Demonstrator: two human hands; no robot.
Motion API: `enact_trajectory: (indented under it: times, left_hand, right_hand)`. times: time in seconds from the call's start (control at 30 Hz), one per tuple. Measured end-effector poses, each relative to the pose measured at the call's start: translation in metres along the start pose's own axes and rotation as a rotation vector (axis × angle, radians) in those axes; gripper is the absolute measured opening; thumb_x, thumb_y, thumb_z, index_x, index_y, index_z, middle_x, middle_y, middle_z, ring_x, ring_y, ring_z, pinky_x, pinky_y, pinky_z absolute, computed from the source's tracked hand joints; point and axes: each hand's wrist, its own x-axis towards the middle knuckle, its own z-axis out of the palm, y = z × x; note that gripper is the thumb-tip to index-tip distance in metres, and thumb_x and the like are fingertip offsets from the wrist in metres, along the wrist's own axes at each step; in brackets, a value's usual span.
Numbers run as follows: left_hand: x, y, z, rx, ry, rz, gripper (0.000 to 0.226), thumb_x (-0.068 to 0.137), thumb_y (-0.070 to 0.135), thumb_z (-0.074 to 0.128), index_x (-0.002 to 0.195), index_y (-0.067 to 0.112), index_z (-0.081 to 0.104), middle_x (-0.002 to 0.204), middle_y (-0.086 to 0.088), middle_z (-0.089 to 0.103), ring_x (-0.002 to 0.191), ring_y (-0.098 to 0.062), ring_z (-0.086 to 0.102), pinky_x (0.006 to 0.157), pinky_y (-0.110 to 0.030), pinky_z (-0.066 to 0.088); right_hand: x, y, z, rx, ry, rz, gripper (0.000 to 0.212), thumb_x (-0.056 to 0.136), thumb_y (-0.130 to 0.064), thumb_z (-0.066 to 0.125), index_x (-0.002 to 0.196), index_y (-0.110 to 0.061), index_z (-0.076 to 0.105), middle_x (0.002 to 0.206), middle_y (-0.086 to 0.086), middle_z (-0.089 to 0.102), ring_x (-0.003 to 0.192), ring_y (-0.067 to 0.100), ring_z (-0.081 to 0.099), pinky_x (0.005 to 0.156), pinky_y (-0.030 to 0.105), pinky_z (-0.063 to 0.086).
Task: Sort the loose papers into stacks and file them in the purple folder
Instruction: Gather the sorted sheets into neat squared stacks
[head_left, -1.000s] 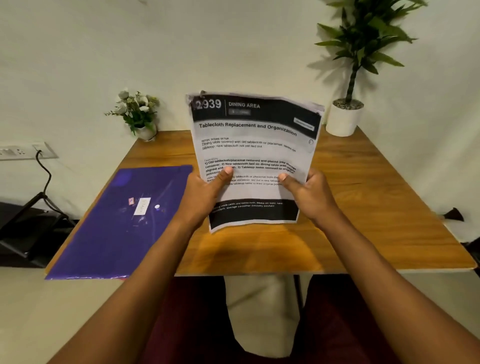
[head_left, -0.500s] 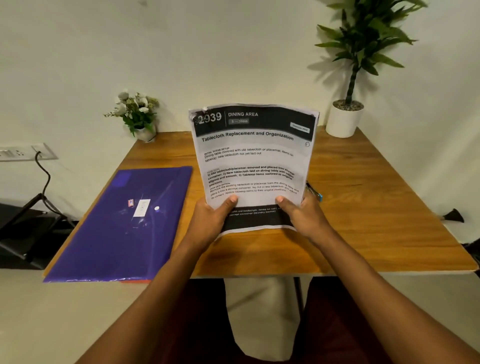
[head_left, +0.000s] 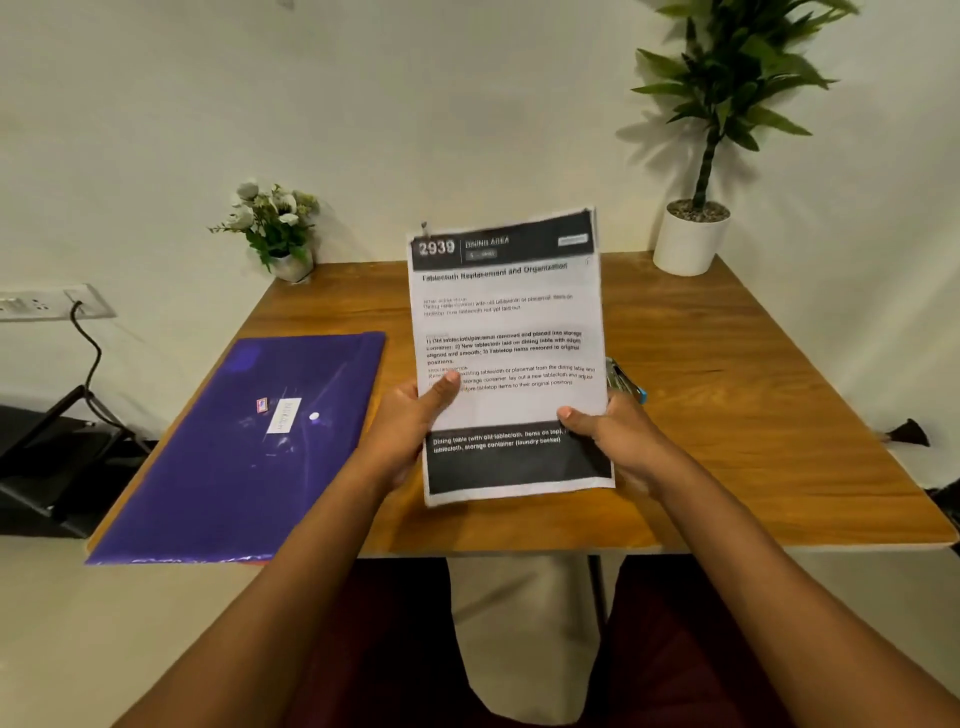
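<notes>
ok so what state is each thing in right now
papers, held upright over the table, in both hands
purple folder, closed, flat on the table's left side
left hand, grips the papers' left edge
right hand, grips the papers' right edge

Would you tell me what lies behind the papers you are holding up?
Only the end of a silver-and-blue object shows beside the papers on the wooden table; its rest and the tabletop behind the sheets are covered.
</notes>
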Motion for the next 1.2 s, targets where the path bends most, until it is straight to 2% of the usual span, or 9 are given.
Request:
enact_trajectory:
  times: [0.23, 0.37, 0.53, 0.63, 0.7, 0.77, 0.9, 1.07, 1.2]
  left_hand:
    - [0.029, -0.006, 0.001, 0.036, 0.162, -0.133, 0.016, 0.101, 0.025, 0.060, 0.109, 0.013, 0.066, 0.104, -0.008, 0.078, 0.089, -0.026, 0.077, 0.066, -0.036, 0.063]
    - [0.042, -0.025, 0.004, 0.044, 0.187, -0.148, 0.017, 0.102, 0.023, 0.060, 0.112, 0.011, 0.068, 0.108, -0.010, 0.077, 0.092, -0.027, 0.076, 0.081, -0.044, 0.062]
    - [0.048, -0.040, 0.000, 0.319, 0.235, -0.077, 0.022, 0.102, 0.030, 0.060, 0.107, 0.012, 0.072, 0.099, -0.001, 0.078, 0.086, -0.018, 0.076, 0.075, -0.037, 0.062]
    - [0.048, -0.048, 0.000, 0.449, 0.291, -0.001, 0.024, 0.101, 0.029, 0.060, 0.110, 0.011, 0.072, 0.103, 0.002, 0.077, 0.086, -0.011, 0.075, 0.070, -0.028, 0.061]
    - [0.048, -0.052, 0.000, 0.458, 0.302, 0.018, 0.025, 0.101, 0.029, 0.060, 0.113, 0.009, 0.071, 0.106, 0.001, 0.077, 0.087, -0.012, 0.075, 0.073, -0.033, 0.063]
    - [0.049, -0.054, 0.001, 0.482, 0.302, 0.034, 0.026, 0.101, 0.029, 0.060, 0.114, 0.009, 0.071, 0.107, 0.000, 0.076, 0.088, -0.014, 0.075, 0.075, -0.037, 0.064]
    - [0.050, -0.057, 0.001, 0.523, 0.298, 0.062, 0.026, 0.101, 0.028, 0.059, 0.114, 0.007, 0.071, 0.107, -0.001, 0.076, 0.089, -0.015, 0.074, 0.074, -0.035, 0.064]
    - [0.050, -0.054, 0.003, 0.585, 0.314, 0.098, 0.028, 0.102, 0.026, 0.058, 0.114, 0.005, 0.070, 0.108, -0.002, 0.075, 0.088, -0.014, 0.073, 0.069, -0.025, 0.061]
    - [0.047, -0.052, 0.004, 0.611, 0.319, 0.130, 0.026, 0.102, 0.023, 0.057, 0.110, 0.004, 0.072, 0.105, -0.001, 0.075, 0.085, -0.010, 0.071, 0.058, -0.009, 0.052]
  right_hand:
    - [-0.009, 0.016, -0.007, -0.042, -0.161, 0.137, 0.029, 0.095, -0.010, 0.069, 0.120, -0.025, 0.065, 0.115, -0.007, 0.075, 0.101, 0.015, 0.073, 0.084, 0.032, 0.059]
    - [-0.007, 0.014, -0.011, -0.108, -0.193, 0.160, 0.031, 0.094, -0.010, 0.070, 0.120, -0.026, 0.066, 0.119, -0.006, 0.074, 0.104, 0.017, 0.073, 0.094, 0.038, 0.058]
    - [-0.002, 0.009, -0.021, -0.260, -0.235, 0.214, 0.022, 0.091, -0.030, 0.075, 0.112, -0.027, 0.070, 0.113, -0.004, 0.076, 0.094, 0.013, 0.074, 0.089, 0.037, 0.059]
    - [0.009, 0.002, -0.033, -0.657, 0.039, 0.141, 0.053, 0.084, -0.067, 0.066, 0.078, -0.015, 0.065, 0.075, 0.002, 0.074, 0.060, 0.017, 0.063, 0.056, 0.029, 0.045]
    - [0.021, 0.000, -0.039, -0.856, 0.388, 0.008, 0.054, 0.087, -0.067, 0.062, 0.074, -0.014, 0.061, 0.074, 0.005, 0.070, 0.062, 0.019, 0.062, 0.056, 0.029, 0.043]
    - [0.035, 0.001, -0.043, -0.959, 0.571, -0.072, 0.043, 0.089, -0.060, 0.065, 0.084, -0.017, 0.064, 0.087, 0.006, 0.070, 0.072, 0.019, 0.063, 0.061, 0.029, 0.051]
    - [0.057, 0.008, -0.043, -1.095, 0.533, 0.051, 0.062, 0.087, -0.066, 0.065, 0.118, -0.012, 0.066, 0.128, 0.011, 0.059, 0.111, 0.031, 0.060, 0.083, 0.044, 0.058]
    - [0.068, 0.001, -0.039, -1.055, 0.481, 0.037, 0.032, 0.093, -0.045, 0.068, 0.093, -0.013, 0.060, 0.092, 0.007, 0.063, 0.079, 0.022, 0.061, 0.059, 0.032, 0.049]
    - [0.073, -0.005, -0.042, -1.001, 0.433, 0.095, 0.028, 0.098, -0.036, 0.062, 0.089, -0.010, 0.061, 0.082, 0.006, 0.061, 0.075, 0.023, 0.060, 0.055, 0.028, 0.040]
